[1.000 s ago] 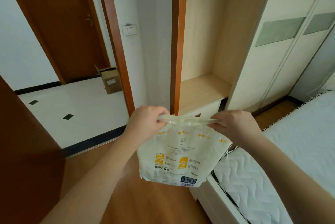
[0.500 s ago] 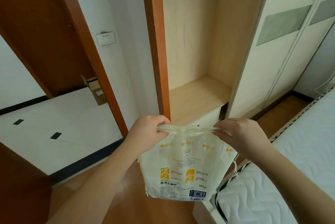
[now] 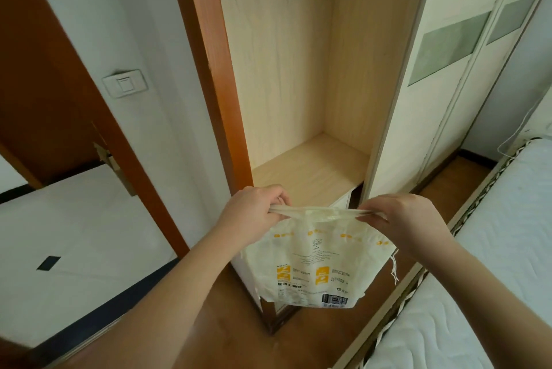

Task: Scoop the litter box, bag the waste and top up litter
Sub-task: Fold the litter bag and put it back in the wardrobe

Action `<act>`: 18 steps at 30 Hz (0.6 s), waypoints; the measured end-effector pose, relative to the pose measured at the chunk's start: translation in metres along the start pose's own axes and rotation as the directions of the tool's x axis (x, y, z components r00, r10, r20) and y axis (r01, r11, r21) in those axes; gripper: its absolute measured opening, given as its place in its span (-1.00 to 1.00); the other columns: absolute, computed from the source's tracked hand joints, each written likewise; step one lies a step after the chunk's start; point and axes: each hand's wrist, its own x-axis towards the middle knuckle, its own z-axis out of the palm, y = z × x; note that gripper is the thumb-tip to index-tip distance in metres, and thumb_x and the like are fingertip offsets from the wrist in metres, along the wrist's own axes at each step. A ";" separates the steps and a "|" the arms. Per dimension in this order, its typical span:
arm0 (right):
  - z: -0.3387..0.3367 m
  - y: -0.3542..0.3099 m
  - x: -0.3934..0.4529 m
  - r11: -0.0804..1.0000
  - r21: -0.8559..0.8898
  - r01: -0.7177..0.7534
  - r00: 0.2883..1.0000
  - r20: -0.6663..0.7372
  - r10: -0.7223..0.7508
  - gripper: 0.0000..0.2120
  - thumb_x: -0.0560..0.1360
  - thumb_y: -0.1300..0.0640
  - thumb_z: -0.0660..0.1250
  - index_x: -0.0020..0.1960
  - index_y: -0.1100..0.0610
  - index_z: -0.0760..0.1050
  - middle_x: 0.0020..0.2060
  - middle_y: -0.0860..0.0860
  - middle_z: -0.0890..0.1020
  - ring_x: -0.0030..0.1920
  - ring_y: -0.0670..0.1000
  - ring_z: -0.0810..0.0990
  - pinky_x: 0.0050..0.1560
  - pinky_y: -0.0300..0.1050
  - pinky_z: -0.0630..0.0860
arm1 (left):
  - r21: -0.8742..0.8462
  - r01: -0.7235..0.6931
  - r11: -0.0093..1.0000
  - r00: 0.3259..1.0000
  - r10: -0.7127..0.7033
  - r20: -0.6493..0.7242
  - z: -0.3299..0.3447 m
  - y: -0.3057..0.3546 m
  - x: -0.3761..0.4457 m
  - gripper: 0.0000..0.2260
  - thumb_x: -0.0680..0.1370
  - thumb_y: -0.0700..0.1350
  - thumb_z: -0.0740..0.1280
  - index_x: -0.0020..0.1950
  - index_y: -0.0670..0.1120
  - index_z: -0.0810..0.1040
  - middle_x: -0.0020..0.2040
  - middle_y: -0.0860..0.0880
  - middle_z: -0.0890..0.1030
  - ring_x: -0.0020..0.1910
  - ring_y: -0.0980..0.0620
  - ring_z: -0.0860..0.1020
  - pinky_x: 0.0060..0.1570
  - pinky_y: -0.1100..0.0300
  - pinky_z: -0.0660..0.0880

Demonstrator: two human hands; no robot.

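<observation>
- Brown door [image 3: 38, 75], far left, standing open; white tiled floor [image 3: 77, 234] with a dark inset tile beyond it.
- White wall switch [image 3: 125, 87] on the wall strip between the door frame and the wardrobe.
- Left hand [image 3: 254, 213], fingers curled round the left end of the litter bag's top edge, gripping it.
- Litter bag [image 3: 316, 267], cream with yellow panels, printed text and a barcode near the bottom; it hangs in the air between the two hands, in front of the open wardrobe niche and above the wooden floor [image 3: 227, 332]. Its top edge is stretched taut.
- Wardrobe niche [image 3: 310, 171], pale wood, its shelf just behind the hands.
- Right hand [image 3: 403, 219], fingers pinching the right end of the bag's top edge.
- Sliding wardrobe doors [image 3: 442, 69] with grey-green panels.
- Bed [image 3: 490, 264], white quilted mattress, far right.
</observation>
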 end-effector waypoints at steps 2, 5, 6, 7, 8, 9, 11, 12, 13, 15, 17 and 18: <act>0.006 0.010 0.018 0.999 -0.029 -0.040 0.998 0.043 0.042 -0.92 0.39 0.04 0.51 -0.11 -0.03 0.69 -0.27 -0.16 0.69 -0.29 -0.06 0.66 -0.35 -0.11 0.59 | -0.020 -0.036 0.999 0.999 0.036 0.004 0.000 -0.008 0.023 -0.90 0.49 -0.01 0.45 -0.02 0.08 0.59 -0.11 0.16 0.68 -0.12 0.20 0.59 -0.09 0.19 0.53; 0.012 0.025 0.045 0.988 -0.056 -0.145 0.982 0.110 0.151 -0.88 0.44 -0.04 0.43 -0.04 -0.07 0.68 -0.19 -0.17 0.70 -0.19 -0.07 0.67 -0.19 -0.07 0.61 | -0.003 -0.111 0.994 0.993 0.112 0.027 -0.003 -0.019 0.056 -0.92 0.51 0.01 0.41 -0.02 0.08 0.58 -0.18 0.14 0.65 -0.22 0.18 0.56 -0.21 0.18 0.51; 0.015 0.029 0.053 0.985 -0.066 -0.162 0.981 0.101 0.168 -0.88 0.44 -0.04 0.43 -0.05 -0.07 0.68 -0.19 -0.17 0.70 -0.19 -0.07 0.67 -0.19 -0.07 0.61 | 0.001 -0.140 0.990 0.990 0.140 0.036 -0.005 -0.022 0.067 -0.93 0.52 0.02 0.40 -0.02 0.08 0.59 -0.19 0.14 0.64 -0.23 0.18 0.56 -0.22 0.17 0.50; 0.017 0.032 0.060 0.982 -0.074 -0.173 0.979 0.092 0.180 -0.88 0.43 -0.05 0.43 -0.06 -0.07 0.68 -0.20 -0.17 0.70 -0.20 -0.07 0.67 -0.20 -0.08 0.60 | -0.011 -0.162 0.987 0.986 0.163 0.046 -0.007 -0.025 0.078 -0.92 0.53 0.03 0.38 -0.02 0.07 0.60 -0.18 0.14 0.64 -0.22 0.17 0.56 -0.21 0.17 0.51; 0.018 0.034 0.066 0.979 -0.085 -0.185 0.977 0.092 0.193 -0.88 0.43 -0.05 0.44 -0.07 -0.07 0.68 -0.21 -0.16 0.70 -0.21 -0.07 0.66 -0.22 -0.10 0.59 | -0.032 -0.176 0.984 0.982 0.178 0.057 -0.009 -0.028 0.088 -0.91 0.54 0.04 0.38 -0.02 0.07 0.61 -0.15 0.14 0.64 -0.18 0.17 0.58 -0.17 0.16 0.53; 0.019 0.035 0.072 0.975 -0.099 -0.200 0.973 0.095 0.210 -0.88 0.43 -0.05 0.44 -0.07 -0.07 0.68 -0.22 -0.16 0.70 -0.23 -0.07 0.66 -0.24 -0.12 0.58 | -0.048 -0.189 0.981 0.979 0.192 0.066 -0.010 -0.031 0.098 -0.90 0.54 0.05 0.37 -0.02 0.06 0.62 -0.13 0.14 0.65 -0.15 0.17 0.59 -0.12 0.15 0.55; 0.022 0.038 0.081 0.966 -0.123 -0.229 0.965 0.103 0.242 -0.88 0.43 -0.05 0.43 -0.06 -0.08 0.68 -0.24 -0.17 0.69 -0.25 -0.09 0.64 -0.27 -0.18 0.54 | -0.077 -0.200 0.977 0.976 0.205 0.069 -0.011 -0.036 0.115 -0.88 0.52 0.05 0.39 -0.03 0.05 0.66 -0.11 0.13 0.66 -0.11 0.17 0.59 -0.06 0.11 0.56; 0.023 0.040 0.084 0.960 -0.128 -0.249 0.957 0.117 0.264 -0.89 0.44 -0.05 0.43 -0.06 -0.09 0.67 -0.24 -0.18 0.68 -0.26 -0.11 0.63 -0.27 -0.20 0.53 | -0.101 -0.195 0.976 0.977 0.202 0.064 -0.010 -0.038 0.122 -0.88 0.51 0.05 0.40 -0.04 0.05 0.66 -0.12 0.13 0.65 -0.10 0.16 0.59 -0.05 0.10 0.56; 0.023 0.042 0.087 0.952 -0.132 -0.275 0.948 0.130 0.292 -0.89 0.44 -0.05 0.43 -0.05 -0.10 0.67 -0.24 -0.18 0.68 -0.25 -0.12 0.62 -0.26 -0.22 0.51 | -0.118 -0.188 0.975 0.979 0.196 0.059 -0.008 -0.038 0.130 -0.89 0.51 0.05 0.41 -0.05 0.05 0.66 -0.12 0.13 0.65 -0.10 0.15 0.58 -0.05 0.10 0.55; 0.022 0.048 0.091 0.933 -0.147 -0.328 0.923 0.157 0.350 -0.88 0.46 -0.07 0.41 -0.03 -0.11 0.66 -0.23 -0.17 0.68 -0.22 -0.12 0.61 -0.24 -0.25 0.47 | -0.119 -0.176 0.977 0.981 0.184 0.057 -0.003 -0.036 0.142 -0.90 0.51 0.05 0.41 -0.06 0.06 0.65 -0.14 0.15 0.62 -0.10 0.12 0.57 -0.06 0.13 0.54; 0.021 0.053 0.094 0.915 -0.147 -0.375 0.901 0.176 0.397 -0.87 0.47 -0.08 0.39 -0.01 -0.12 0.66 -0.20 -0.17 0.69 -0.19 -0.12 0.61 -0.21 -0.24 0.48 | -0.141 -0.157 0.978 0.986 0.164 0.042 0.002 -0.032 0.153 -0.91 0.52 0.04 0.41 -0.06 0.05 0.65 -0.16 0.15 0.61 -0.11 0.12 0.57 -0.08 0.16 0.52; 0.020 0.056 0.096 0.907 -0.144 -0.395 0.891 0.181 0.417 -0.86 0.48 -0.09 0.38 0.00 -0.12 0.65 -0.19 -0.17 0.69 -0.17 -0.12 0.61 -0.19 -0.23 0.49 | -0.164 -0.148 0.975 0.988 0.154 0.024 0.005 -0.031 0.158 -0.91 0.51 0.03 0.42 -0.07 0.04 0.66 -0.17 0.14 0.61 -0.13 0.12 0.57 -0.10 0.18 0.52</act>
